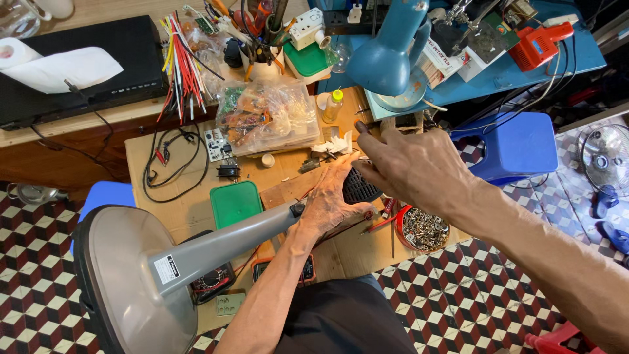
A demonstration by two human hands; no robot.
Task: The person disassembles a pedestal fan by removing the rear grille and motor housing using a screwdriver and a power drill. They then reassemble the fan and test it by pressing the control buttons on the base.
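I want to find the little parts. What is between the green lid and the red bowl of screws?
In the head view, the left hand lies between the green lid and the red bowl of screws, gripping the grey fan stand's pole.

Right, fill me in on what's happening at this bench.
A person is working on a grey pedestal fan laid on its side across a cluttered cardboard-topped bench. The left hand presses down where the grey stem meets a black grilled part. The right hand hovers just above it, fingers curled. A red bowl of screws sits to the right, and a green lidded box lies beside the stem.
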